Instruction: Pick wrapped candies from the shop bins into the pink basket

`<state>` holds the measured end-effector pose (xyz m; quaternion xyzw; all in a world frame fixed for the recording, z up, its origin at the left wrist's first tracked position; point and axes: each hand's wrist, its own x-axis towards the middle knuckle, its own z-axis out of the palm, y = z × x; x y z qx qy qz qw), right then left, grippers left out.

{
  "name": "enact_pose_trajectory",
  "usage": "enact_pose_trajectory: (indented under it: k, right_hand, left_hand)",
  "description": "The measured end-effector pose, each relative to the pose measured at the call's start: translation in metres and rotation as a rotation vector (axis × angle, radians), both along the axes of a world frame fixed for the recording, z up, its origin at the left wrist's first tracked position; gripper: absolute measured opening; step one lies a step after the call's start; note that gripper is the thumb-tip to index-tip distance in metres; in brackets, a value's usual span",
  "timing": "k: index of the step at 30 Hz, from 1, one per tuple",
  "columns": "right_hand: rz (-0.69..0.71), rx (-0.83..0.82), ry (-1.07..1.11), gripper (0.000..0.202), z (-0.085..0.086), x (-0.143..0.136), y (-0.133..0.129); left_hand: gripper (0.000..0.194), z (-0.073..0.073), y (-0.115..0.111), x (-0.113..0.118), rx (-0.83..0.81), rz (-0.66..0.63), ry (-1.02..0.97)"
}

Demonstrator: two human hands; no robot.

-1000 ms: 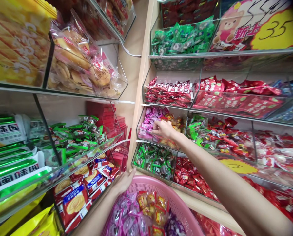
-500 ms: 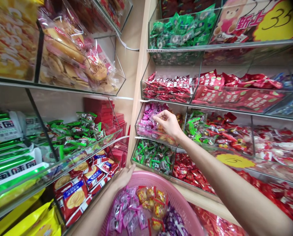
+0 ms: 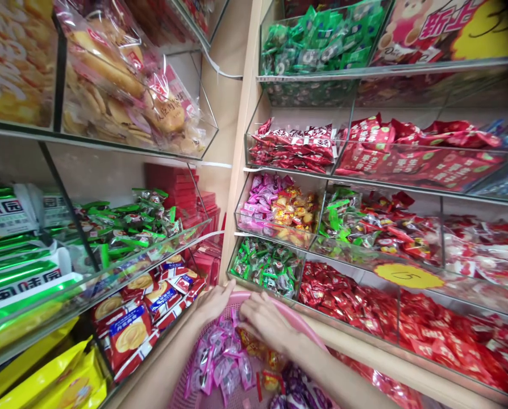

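Note:
A pink basket (image 3: pixel 305 325) holds pink-wrapped candies (image 3: pixel 225 363), yellow ones in clear and red wrappers (image 3: pixel 271 380) and purple ones (image 3: pixel 300 392). On the basket's back left rim lies my left hand (image 3: pixel 215 300), its fingers wrapped over the edge. Inside the basket, above the pink and yellow candies, is my right hand (image 3: pixel 265 321), fingers curled down and pressed together; a pink wrapper shows at its fingertips. Straight ahead, a clear bin holds loose pink candies (image 3: pixel 260 196) beside yellow ones (image 3: pixel 294 210).
Clear-fronted shelves rise on both sides. Below the pink candies is a bin of green candies (image 3: pixel 266 267), with red candies (image 3: pixel 343 289) to its right. Red biscuit packs (image 3: pixel 130 335) are at the left. A wooden shelf edge (image 3: pixel 365 343) runs behind the basket.
My right hand has moved from the bin of pink candies down into the basket. My left hand stays on the rim. The view has shifted slightly.

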<state>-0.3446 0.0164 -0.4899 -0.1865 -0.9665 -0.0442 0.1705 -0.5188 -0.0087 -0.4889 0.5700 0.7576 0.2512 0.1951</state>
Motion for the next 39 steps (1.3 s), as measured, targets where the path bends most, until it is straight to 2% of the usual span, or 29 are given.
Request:
enact_pose_trajectory:
  k: [3, 5, 16, 19, 22, 25, 28, 32, 34, 36, 39]
  right_hand:
    - [0.078, 0.183, -0.085, 0.011, -0.008, -0.015, 0.003]
    - [0.115, 0.236, -0.097, 0.012, -0.012, -0.024, 0.003]
    - [0.122, 0.221, -0.163, 0.012, -0.025, -0.037, -0.006]
    - [0.133, 0.229, -0.177, 0.017, -0.024, -0.034, -0.007]
    - [0.165, 0.255, -0.155, 0.025, -0.014, -0.027, -0.008]
    - [0.208, 0.337, -0.08, 0.022, 0.012, -0.02, -0.004]
    - [0.182, 0.444, 0.046, 0.023, 0.058, -0.013, 0.011]
    - [-0.063, 0.529, 0.27, 0.024, 0.13, -0.005, 0.048]
    - [-0.203, 0.515, 0.362, 0.02, 0.158, -0.003, 0.069]
    - [-0.317, 0.482, 0.394, 0.016, 0.176, -0.004, 0.087]
    - [-0.418, 0.406, 0.361, 0.017, 0.186, -0.009, 0.106]
  left_hand:
    - [0.083, -0.004, 0.003, -0.002, -0.001, -0.001, 0.033]
    - [0.083, -0.005, 0.004, -0.002, -0.003, 0.003, 0.052]
    - [0.082, 0.001, 0.0, 0.0, -0.016, 0.019, 0.059]
    - [0.083, 0.0, 0.001, -0.001, -0.013, 0.029, 0.064]
    - [0.083, 0.0, 0.0, -0.001, -0.008, 0.016, 0.063]
    - [0.081, 0.003, -0.002, -0.001, -0.014, -0.02, 0.044]
    - [0.078, 0.009, -0.006, 0.002, -0.012, -0.02, 0.038]
    - [0.076, 0.015, -0.009, 0.005, -0.016, -0.005, 0.058]
    - [0.077, 0.016, -0.009, 0.006, -0.024, -0.017, 0.064]
    - [0.078, 0.016, -0.009, 0.006, -0.034, -0.021, 0.064]
    - [0.078, 0.014, -0.008, 0.005, -0.041, -0.013, 0.054]
